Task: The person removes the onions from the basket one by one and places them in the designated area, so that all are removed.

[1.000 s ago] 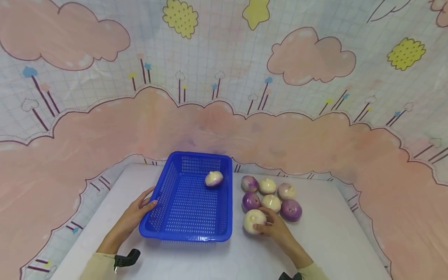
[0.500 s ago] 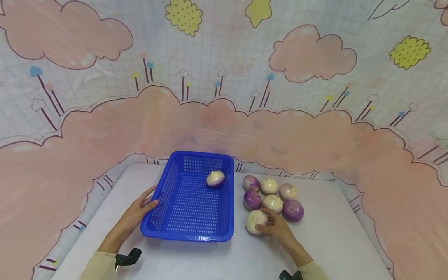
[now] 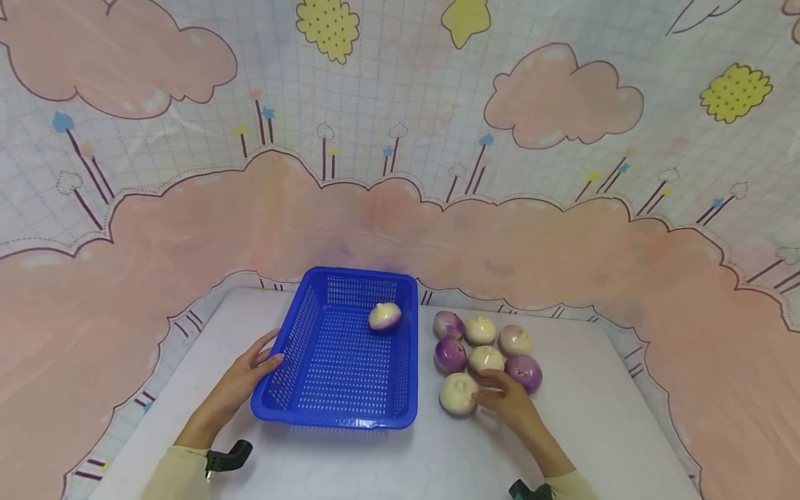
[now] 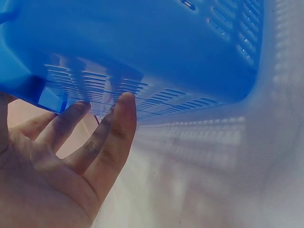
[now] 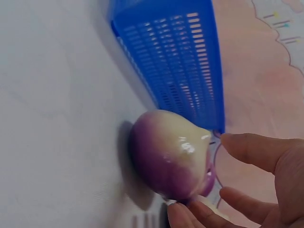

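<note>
Purple-and-white glossy turnips stand in a group to the basket's right. At the group's front is a mostly white turnip (image 3: pixel 459 394), seen close up as a purple-bellied turnip (image 5: pixel 168 152) in the right wrist view. My right hand (image 3: pixel 514 404) is beside it, fingers and thumb spread around its right side and holding nothing. My left hand (image 3: pixel 240 382) grips the left rim of the blue basket (image 3: pixel 334 422), thumb at the rim. In the left wrist view the fingers (image 4: pixel 124 118) lie against the basket's slotted outer wall; the thumb is mostly out of sight there.
Inside the basket, near its back right, lies one turnip (image 3: pixel 384 317). A purple turnip (image 3: pixel 523 373) and a white turnip (image 3: pixel 486 360) stand close to my right fingers. The white table (image 3: pixel 600 417) ends at a patterned cloth (image 3: pixel 531 250) behind.
My right hand has loosened from the front turnip and drawn slightly to the right; its thumb has come off the turnip's front. The left hand stays on the basket.
</note>
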`<state>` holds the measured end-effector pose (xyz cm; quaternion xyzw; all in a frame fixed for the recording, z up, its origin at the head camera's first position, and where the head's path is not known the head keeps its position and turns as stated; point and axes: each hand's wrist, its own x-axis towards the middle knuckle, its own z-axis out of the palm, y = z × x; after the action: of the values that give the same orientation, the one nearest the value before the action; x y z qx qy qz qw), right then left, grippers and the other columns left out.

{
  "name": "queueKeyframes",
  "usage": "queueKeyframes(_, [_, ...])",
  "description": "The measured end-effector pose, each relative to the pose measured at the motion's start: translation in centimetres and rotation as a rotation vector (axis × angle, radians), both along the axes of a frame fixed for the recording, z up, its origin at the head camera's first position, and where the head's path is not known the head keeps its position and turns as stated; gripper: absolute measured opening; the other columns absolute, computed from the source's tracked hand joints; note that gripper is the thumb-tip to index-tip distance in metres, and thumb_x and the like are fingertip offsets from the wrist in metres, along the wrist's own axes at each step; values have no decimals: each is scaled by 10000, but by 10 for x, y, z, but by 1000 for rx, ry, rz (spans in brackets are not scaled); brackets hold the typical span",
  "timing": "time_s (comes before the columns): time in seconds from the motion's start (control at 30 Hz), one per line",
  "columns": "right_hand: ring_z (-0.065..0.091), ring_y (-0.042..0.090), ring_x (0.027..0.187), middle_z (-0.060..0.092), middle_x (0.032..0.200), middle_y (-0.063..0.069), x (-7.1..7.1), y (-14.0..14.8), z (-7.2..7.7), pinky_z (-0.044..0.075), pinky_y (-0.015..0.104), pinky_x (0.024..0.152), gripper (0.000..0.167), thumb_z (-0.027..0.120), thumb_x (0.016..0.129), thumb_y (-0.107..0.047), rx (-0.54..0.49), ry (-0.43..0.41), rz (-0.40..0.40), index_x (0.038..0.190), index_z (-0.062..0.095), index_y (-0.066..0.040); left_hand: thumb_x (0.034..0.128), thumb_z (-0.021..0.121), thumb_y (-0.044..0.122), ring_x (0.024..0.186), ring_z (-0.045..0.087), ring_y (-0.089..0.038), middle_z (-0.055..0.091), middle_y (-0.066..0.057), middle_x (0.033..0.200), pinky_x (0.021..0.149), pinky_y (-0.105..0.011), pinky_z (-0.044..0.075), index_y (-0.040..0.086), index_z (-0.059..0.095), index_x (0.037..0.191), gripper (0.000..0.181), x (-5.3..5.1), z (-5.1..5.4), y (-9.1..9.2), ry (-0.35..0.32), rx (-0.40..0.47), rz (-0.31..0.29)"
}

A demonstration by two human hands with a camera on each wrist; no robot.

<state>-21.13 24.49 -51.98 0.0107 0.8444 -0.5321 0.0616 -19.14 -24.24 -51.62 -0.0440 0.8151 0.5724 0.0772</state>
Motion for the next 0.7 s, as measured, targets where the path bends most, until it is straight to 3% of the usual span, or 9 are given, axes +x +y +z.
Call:
queueKeyframes(0.23, [668,299,1092,614,1302,232,4,7,20,552,393,943,548,715,867,-123,-10,39,10,1366,511,-28,995,518,458,1390,380,-506,263,-248,1594,1101,-702,286,257,109,1592,751,0,4,2,4,12,1])
queueKeyframes(0.5, [653,48,1019,575,1354,237,11,8,43,527,194,912,581,703,891,-139,-111,45,52,1406,459,-23,996,516,458,1386,381,-512,269,-254,1590,1095,-707,297,244,107,1593,754,1,4,3,8,7,-3])
queueKeyframes(0.7, [634,23,1037,539,1378,250,15,7,59,511,150,900,588,689,906,-136,-144,92,113,1428,439,-29,996,513,463,1384,390,-505,269,-247,1593,1098,-706,298,260,110,1592,747,1,3,2,6,11,0])
